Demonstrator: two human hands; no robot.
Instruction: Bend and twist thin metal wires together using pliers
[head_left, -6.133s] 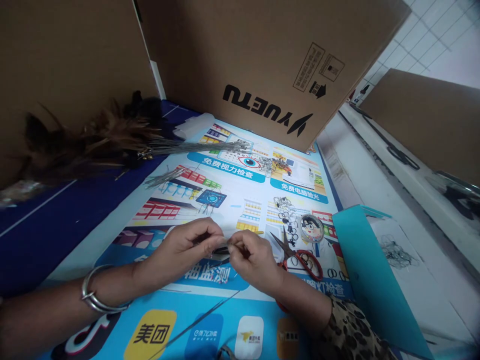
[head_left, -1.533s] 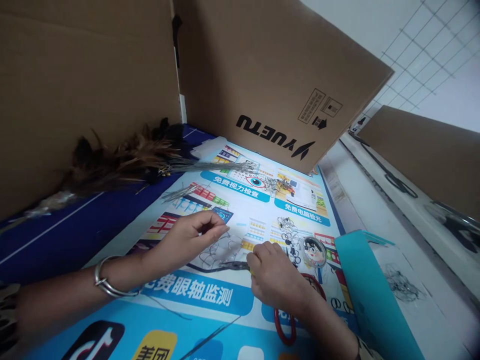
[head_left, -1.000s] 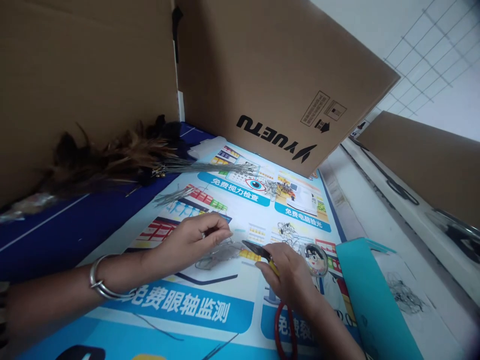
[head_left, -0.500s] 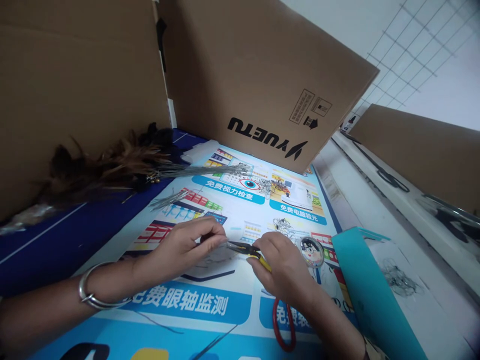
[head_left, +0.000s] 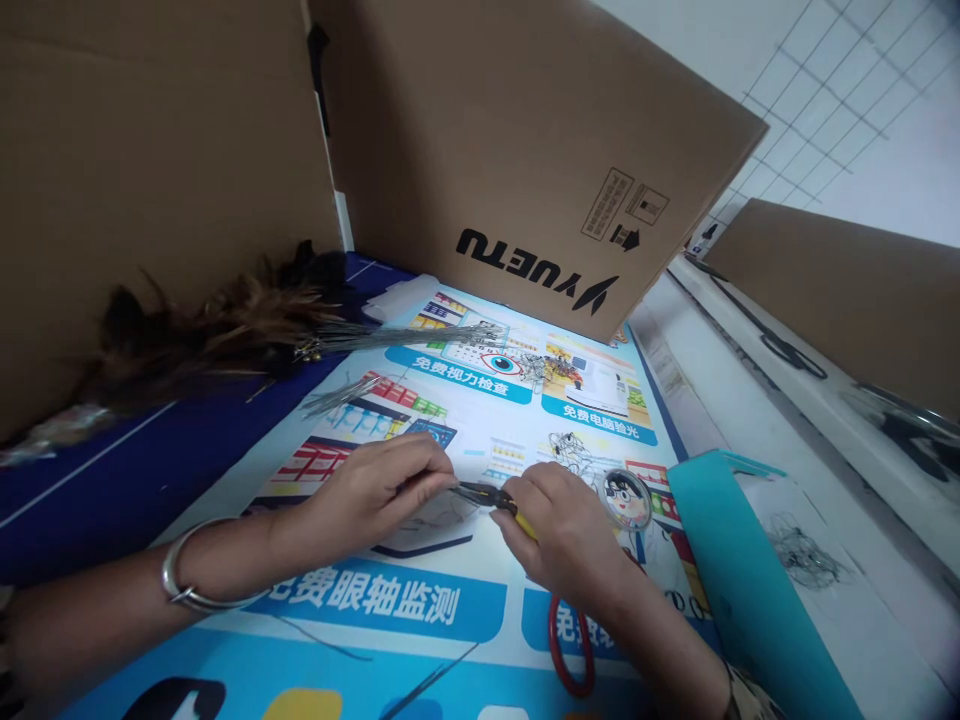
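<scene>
My right hand (head_left: 559,520) is wrapped round the yellow handles of a pair of pliers (head_left: 487,495), whose dark jaws point left. At the jaw tips, the thumb and fingers of my left hand (head_left: 401,490) are pinched together. Whatever they hold there is too small to make out. A silver bangle (head_left: 180,570) circles my left wrist. Red-handled scissors (head_left: 570,650) lie beneath my right forearm, partly hidden by it. Thin wire pieces (head_left: 427,685) rest on the printed sheet in front of me.
A bundle of wires (head_left: 405,335) lies beside brown feathers (head_left: 240,310) at the left. Tangled wire (head_left: 574,450) and a round clear dish (head_left: 627,500) sit beyond my right hand. A teal box (head_left: 742,570) stands at right. Cardboard (head_left: 525,130) walls the back.
The view has shifted slightly. Both hands keep nearly the same pose, with the pliers' jaws still at my left fingertips and the handles turned a little.
</scene>
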